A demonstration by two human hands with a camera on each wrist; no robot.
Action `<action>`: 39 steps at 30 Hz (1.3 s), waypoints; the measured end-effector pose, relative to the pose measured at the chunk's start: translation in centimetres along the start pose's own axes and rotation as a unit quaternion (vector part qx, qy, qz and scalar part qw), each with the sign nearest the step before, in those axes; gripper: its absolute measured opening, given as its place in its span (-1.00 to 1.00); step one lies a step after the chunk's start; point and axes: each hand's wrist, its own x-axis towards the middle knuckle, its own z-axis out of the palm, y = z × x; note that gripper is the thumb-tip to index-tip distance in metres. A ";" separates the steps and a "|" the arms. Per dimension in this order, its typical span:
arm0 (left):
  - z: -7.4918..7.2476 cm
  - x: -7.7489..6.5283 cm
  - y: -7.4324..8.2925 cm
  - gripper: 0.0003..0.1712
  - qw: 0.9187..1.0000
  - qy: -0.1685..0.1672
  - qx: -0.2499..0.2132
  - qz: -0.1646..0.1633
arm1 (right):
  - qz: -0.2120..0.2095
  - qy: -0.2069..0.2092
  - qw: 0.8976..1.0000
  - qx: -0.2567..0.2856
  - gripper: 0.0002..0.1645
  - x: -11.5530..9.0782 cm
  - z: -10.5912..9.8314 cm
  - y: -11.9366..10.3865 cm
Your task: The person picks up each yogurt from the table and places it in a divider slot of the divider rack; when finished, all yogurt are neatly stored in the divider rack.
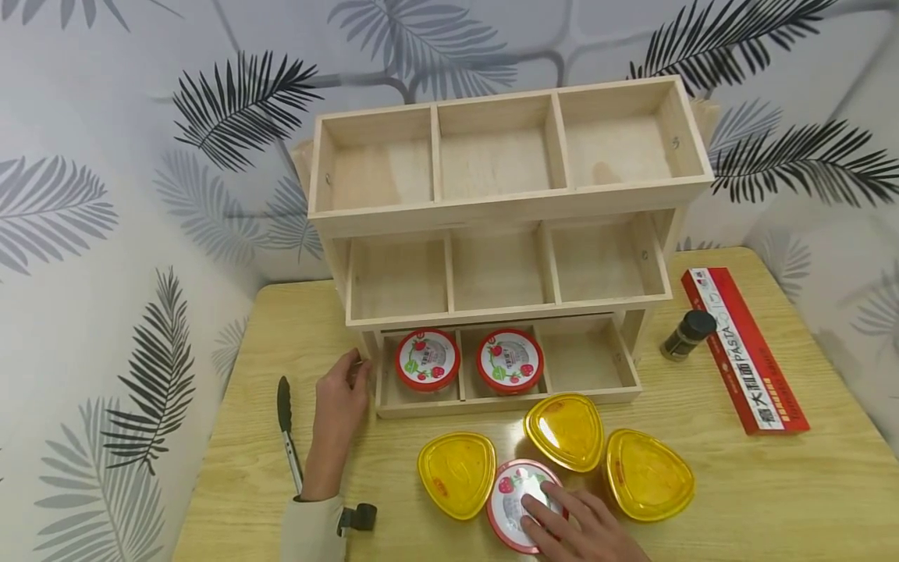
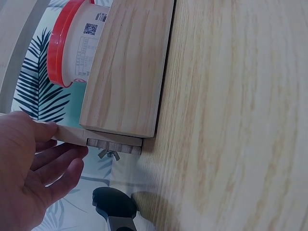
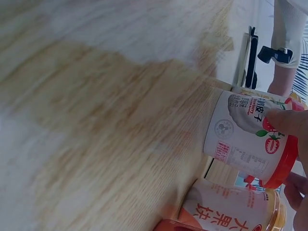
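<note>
My left hand [image 1: 342,402] is at the lower left side of a wooden three-tier rack [image 1: 509,204]. In the left wrist view its thumb and fingers pinch the edge of the rack's side upright [image 2: 71,135]. The right hand [image 1: 583,527] grips a white tub with a red lid and strawberry print [image 1: 511,507], its fingers over the lid in the head view. The right wrist view shows the thumb against the printed side of that tub [image 3: 240,137]. Two matching tubs, one on the left [image 1: 428,360] and one in the middle [image 1: 510,361], sit in the bottom tier.
Yellow-lidded containers stand left [image 1: 457,474], behind [image 1: 565,432] and right [image 1: 648,474] of the gripped tub. Tongs [image 1: 288,429] lie left of my left arm. A black-capped bottle [image 1: 688,336] and a red pasta box [image 1: 746,351] are on the table's right.
</note>
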 end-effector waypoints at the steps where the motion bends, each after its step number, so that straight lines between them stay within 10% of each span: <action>1: 0.0 0.0 0.0 -0.67 1.000 -0.001 0.002 -0.002 | -0.002 -0.001 1.000 0.000 -0.35 -0.1 0.0 0.0; 15: 0.1 0.0 -0.1 -0.67 1.000 0.005 0.005 -0.003 | -0.045 0.036 0.998 -0.029 -0.36 -0.3 0.1 0.3; 27: 0.0 0.0 0.0 -0.65 1.000 -0.006 -0.008 -0.010 | -0.008 0.144 0.985 0.096 -0.56 0.2 1.6 0.5; 39: 0.0 0.0 -0.1 -0.65 1.000 -0.007 -0.014 -0.009 | -0.027 0.111 0.991 0.071 -0.46 -0.1 1.5 0.6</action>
